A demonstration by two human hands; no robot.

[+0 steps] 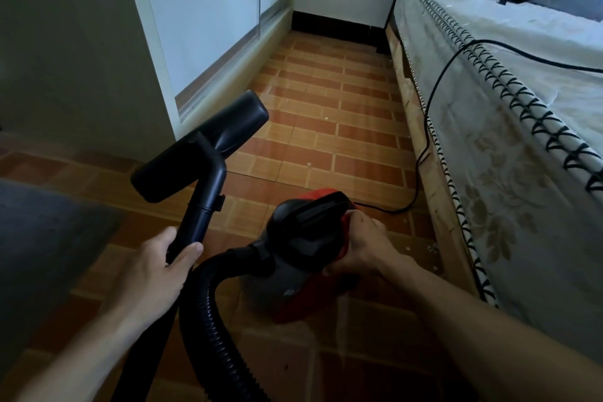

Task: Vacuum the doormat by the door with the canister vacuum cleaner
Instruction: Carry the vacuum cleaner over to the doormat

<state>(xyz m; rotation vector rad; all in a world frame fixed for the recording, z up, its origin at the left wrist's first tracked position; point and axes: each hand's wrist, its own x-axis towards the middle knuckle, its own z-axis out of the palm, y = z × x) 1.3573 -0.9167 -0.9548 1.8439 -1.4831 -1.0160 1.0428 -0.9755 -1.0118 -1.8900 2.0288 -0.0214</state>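
Note:
A red and black canister vacuum cleaner (pixel 293 258) stands on the tiled floor in front of me. My right hand (pixel 365 246) grips its right side by the handle. My left hand (pixel 160 266) is closed around the black wand (pixel 199 209), which points up and away with the flat floor nozzle (pixel 199 147) lifted off the floor. A black ribbed hose (pixel 208 313) loops from the canister's front down towards me. The dark grey doormat (pixel 42 238) lies on the floor at the left, apart from the nozzle.
A mattress (pixel 509 153) on a wooden frame runs along the right. The black power cord (pixel 424 140) drops from it to the floor behind the canister. A white door (pixel 212 19) and wall stand at the left. Small crumbs dot the brick-pattern tiles (pixel 342 127).

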